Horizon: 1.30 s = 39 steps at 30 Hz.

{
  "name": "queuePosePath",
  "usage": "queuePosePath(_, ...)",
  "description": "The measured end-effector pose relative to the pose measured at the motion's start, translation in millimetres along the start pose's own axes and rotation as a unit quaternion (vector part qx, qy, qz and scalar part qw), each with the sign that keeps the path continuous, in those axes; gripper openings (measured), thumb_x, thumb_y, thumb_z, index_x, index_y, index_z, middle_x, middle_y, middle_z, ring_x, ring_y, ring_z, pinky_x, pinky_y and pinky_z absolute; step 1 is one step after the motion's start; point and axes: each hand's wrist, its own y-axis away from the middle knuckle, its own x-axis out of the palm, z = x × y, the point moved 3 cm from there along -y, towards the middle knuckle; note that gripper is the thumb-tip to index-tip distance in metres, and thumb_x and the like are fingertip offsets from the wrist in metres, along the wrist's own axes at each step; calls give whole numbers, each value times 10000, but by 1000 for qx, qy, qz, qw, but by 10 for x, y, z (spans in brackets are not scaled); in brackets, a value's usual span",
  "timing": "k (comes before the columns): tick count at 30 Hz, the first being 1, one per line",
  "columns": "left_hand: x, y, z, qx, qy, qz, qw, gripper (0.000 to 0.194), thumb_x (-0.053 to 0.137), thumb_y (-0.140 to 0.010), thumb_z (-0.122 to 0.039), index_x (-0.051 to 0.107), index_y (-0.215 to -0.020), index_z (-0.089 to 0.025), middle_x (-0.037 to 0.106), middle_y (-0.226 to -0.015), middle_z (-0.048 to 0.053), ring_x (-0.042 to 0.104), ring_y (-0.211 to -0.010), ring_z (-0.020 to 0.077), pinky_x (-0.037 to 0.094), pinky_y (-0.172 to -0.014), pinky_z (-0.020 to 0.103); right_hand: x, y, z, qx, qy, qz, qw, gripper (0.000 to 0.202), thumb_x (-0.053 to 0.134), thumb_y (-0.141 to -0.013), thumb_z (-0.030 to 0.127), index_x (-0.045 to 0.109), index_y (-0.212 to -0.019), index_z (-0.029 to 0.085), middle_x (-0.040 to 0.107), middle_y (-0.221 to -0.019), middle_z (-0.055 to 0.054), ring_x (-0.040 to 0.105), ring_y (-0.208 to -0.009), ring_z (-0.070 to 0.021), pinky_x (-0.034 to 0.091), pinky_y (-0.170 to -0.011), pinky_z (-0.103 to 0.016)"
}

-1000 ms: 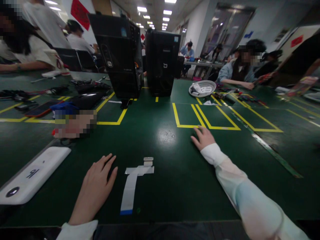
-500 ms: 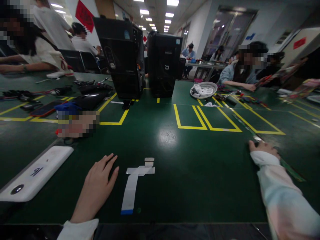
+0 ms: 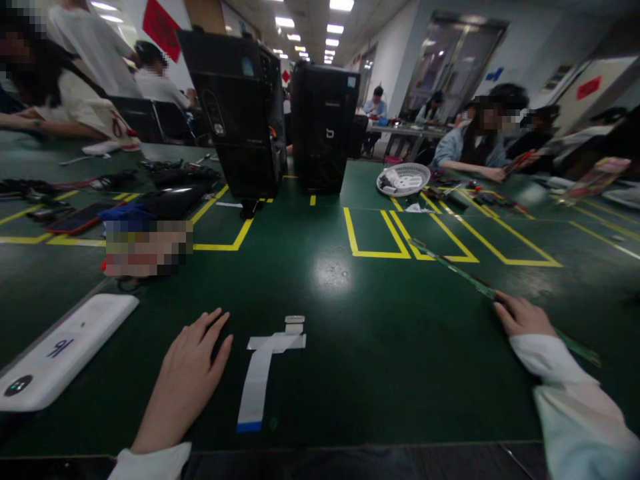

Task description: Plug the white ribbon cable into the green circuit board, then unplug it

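My left hand (image 3: 193, 363) lies on the green table with its fingers stretched out and holds nothing. Just right of it is a white flat ribbon cable (image 3: 255, 383) with a blue end, a taped crosspiece and a small connector at its top. At the right, my right hand (image 3: 525, 317) is closed over the middle of a long, narrow green circuit board strip (image 3: 455, 268). The strip runs diagonally; one end points toward the yellow tape marks and the other shows beyond my wrist. Part of it is hidden under the hand.
A white oblong device (image 3: 75, 350) lies at the left. Two black computer towers (image 3: 320, 127) stand at the back. A white basket (image 3: 404, 179) with small parts is right of them. Cables (image 3: 175, 173) and a phone (image 3: 83, 218) lie far left. Co-workers (image 3: 480, 147) sit around.
My right hand has shifted slightly and now grips the circuit board strip, whose far end has swung left over the yellow tape. The left hand and ribbon cable stay in place.
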Motion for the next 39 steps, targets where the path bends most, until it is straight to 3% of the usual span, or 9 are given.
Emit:
queuePosePath(3, 3, 8, -3, 3, 0, 1, 1000, 588, 288, -958, -486, 524, -1349, -115, 516, -1412, 164, 477, -1306, 344, 392, -1082, 539, 34, 164, -46, -93, -13, -55, 994, 530, 326, -872, 422, 607, -1222, 140, 662, -1109, -167, 613, -1070, -301, 474, -962, -431)
queuePosePath(5, -3, 8, -9, 3, 2, 0, 1000, 591, 284, -958, -491, 520, -1351, -117, 511, -1417, 160, 474, -1308, 343, 394, -1081, 537, 44, 290, -89, -97, -1, -108, 989, 561, 321, -883, 469, 602, -1241, 141, 627, -1188, -183, 592, -1118, -324, 475, -964, -459)
queuePosePath(8, -17, 2, -20, 2, 2, -2, 1000, 595, 279, -957, -494, 533, -1338, -114, 523, -1404, 163, 485, -1297, 344, 404, -1072, 538, 49, 465, -175, 40, 26, -150, 988, 694, 316, -871, 586, 564, -1320, 119, 508, -1343, -249, 507, -1224, -411, 442, -968, -554)
queuePosePath(12, -36, -3, -38, 2, -3, -4, 1000, 592, 283, -958, -483, 550, -1326, -105, 538, -1390, 173, 502, -1281, 352, 407, -1064, 555, 31, 620, -255, 252, -7, -185, 950, 811, 302, -827, 677, 527, -1377, 126, 438, -1376, -330, 426, -1267, -500, 360, -928, -692)
queuePosePath(16, -44, 4, -52, 5, -5, -5, 1000, 582, 293, -961, -467, 544, -1334, -97, 538, -1391, 178, 496, -1291, 350, 399, -1071, 556, 23, 566, -301, 291, -28, -133, 947, 843, 299, -811, 686, 502, -1408, 126, 455, -1325, -376, 426, -1254, -505, 325, -902, -698)
queuePosePath(22, -39, 6, -45, 4, -9, -6, 1000, 574, 304, -959, -468, 542, -1336, -106, 538, -1395, 179, 507, -1282, 351, 403, -1066, 559, 12, 290, -460, 164, -2, -60, 985, 863, 291, -808, 653, 492, -1382, 41, 545, -1221, -362, 542, -1127, -453, 424, -865, -554)
queuePosePath(26, -42, -5, -45, 5, -4, -10, 1000, 560, 308, -958, -458, 546, -1329, -112, 541, -1392, 175, 506, -1284, 348, 405, -1067, 549, 78, 101, -563, 28, -8, -77, 997, 780, 351, -790, 619, 533, -1328, 85, 625, -1157, -290, 614, -1019, -392, 481, -847, -504)
queuePosePath(29, -43, -13, -50, 7, 3, -11, 1000, 553, 312, -956, -455, 551, -1320, -116, 546, -1387, 171, 504, -1287, 347, 406, -1069, 543, 114, 42, -567, -8, -10, -86, 996, 761, 376, -773, 616, 559, -1279, 78, 642, -1139, -270, 630, -1022, -368, 495, -887, -470)
queuePosePath(39, -35, -10, -40, 7, 2, -10, 1000, 576, 306, -950, -464, 547, -1327, -102, 544, -1385, 180, 493, -1296, 351, 406, -1066, 549, 37, 104, 69, -182, -32, -125, 975, 621, 361, -820, 580, 614, -1158, 125, 681, -1118, -197, 632, -1049, -331, 483, -912, -474)
